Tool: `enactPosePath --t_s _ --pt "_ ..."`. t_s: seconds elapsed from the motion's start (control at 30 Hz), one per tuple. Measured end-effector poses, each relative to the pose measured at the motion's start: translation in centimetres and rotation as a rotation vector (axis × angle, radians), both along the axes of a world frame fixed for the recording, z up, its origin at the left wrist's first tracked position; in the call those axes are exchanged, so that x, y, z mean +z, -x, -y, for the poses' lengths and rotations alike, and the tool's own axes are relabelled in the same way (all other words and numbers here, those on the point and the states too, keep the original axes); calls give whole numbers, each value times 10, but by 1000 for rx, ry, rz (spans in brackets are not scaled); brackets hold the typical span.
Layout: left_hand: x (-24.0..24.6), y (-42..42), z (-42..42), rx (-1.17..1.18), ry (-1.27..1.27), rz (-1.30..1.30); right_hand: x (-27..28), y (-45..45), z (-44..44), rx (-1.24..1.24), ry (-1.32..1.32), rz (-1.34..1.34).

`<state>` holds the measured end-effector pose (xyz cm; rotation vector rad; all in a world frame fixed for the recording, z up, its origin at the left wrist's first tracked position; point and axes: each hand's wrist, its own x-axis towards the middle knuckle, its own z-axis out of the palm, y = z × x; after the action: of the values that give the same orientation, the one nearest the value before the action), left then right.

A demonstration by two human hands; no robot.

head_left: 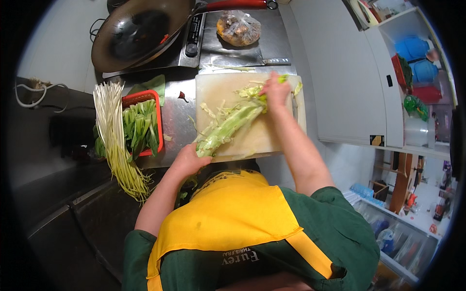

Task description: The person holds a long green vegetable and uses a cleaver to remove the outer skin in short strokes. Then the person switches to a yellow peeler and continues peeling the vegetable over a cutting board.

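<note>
A partly peeled celtuce stem (233,125) lies slantwise over a white cutting board (255,140), pale green and wet-looking. My left hand (191,158) grips its near end at the board's front left edge. At the far end my right hand (277,91) is closed around a bright yellow-green tool (283,78). It looks like a peeler, but blur and my fingers hide most of it. Curled strips of peel (249,91) are scattered across the board, some along the stem's left side.
Left of the board, a red plastic basket (160,120) holds leafy greens (142,125), with long pale chives (113,127) overhanging the counter. A wok (105,54) sits on the cooker. Behind the board are a metal-handled knife (276,61) and a tied plastic bag (239,28). A white cabinet (346,80) flanks the right.
</note>
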<state>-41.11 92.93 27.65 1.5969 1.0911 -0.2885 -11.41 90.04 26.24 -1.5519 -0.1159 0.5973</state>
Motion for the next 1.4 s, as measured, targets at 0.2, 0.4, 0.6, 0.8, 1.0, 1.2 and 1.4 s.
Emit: enactPosePath --t_s 0.2,0.4,0.6,0.8,1.0,1.2,1.4 --pt "-9 7 1 26 23 45 -76 -96 -3 -63 -44 268" --pt "-9 13 -2 3 19 26 -18 -88 2 -197 -131 139" --pt "0 8 -1 -34 -25 12 -18 23 -2 93 -153 -73" --pt "-4 12 7 -28 -126 -33 -25 -68 15 -146 -58 274" --pt "-2 10 15 -162 -422 -51 -21 -2 -4 -31 -149 77" --pt "2 7 31 -169 -466 -186 -16 -26 13 -32 57 176" --pt "-4 11 26 -205 -504 -184 -24 -104 29 -143 -179 -28"
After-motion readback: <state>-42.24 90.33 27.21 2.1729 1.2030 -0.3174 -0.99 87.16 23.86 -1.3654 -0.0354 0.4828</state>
